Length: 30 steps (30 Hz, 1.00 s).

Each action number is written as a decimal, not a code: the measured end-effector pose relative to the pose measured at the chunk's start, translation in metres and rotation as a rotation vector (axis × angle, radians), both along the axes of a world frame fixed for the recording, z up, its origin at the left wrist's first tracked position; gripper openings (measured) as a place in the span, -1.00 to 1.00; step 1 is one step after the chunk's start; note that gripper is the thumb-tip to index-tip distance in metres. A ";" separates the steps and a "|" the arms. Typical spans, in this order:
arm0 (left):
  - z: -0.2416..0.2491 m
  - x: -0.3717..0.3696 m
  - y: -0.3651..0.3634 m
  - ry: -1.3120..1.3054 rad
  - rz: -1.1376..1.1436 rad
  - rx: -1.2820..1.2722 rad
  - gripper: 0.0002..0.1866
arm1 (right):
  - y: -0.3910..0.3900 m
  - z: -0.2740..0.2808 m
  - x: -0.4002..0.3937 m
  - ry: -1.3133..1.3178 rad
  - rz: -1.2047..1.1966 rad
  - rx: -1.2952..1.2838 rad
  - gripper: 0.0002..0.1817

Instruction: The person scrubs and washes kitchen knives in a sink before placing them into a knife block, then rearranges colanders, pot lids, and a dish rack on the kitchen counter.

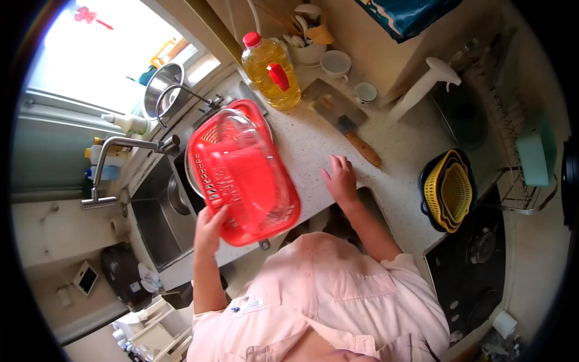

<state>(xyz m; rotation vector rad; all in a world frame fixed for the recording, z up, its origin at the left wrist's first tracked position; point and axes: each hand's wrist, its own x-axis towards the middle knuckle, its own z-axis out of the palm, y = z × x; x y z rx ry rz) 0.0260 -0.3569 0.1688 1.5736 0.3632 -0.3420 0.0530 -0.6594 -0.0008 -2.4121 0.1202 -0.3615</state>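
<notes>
My left hand grips the near left rim of a red plastic basket with slotted sides. The basket is tilted over the counter beside the sink. Something clear and rounded with a shiny edge, perhaps a glass lid, shows over the basket, but blur hides what it is. Part of a round metal rim peeks out beneath the basket's left side. My right hand is over the counter's front part with its fingers apart and nothing in them. Beyond it lies a cleaver with a wooden handle.
A steel sink with a faucet is on the left. An oil bottle, a white bowl and a small cup stand at the back. Nested yellow and dark baskets sit on the right, near a black stove.
</notes>
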 end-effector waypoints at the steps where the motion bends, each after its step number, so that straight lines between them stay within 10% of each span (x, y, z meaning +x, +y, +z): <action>1: 0.007 -0.004 0.011 -0.009 0.032 0.010 -0.75 | 0.009 -0.004 0.004 0.000 0.014 0.004 -0.56; 30: -0.008 -0.085 0.075 0.132 0.221 -0.049 -0.72 | 0.106 -0.039 0.117 -0.102 0.125 -0.075 -0.77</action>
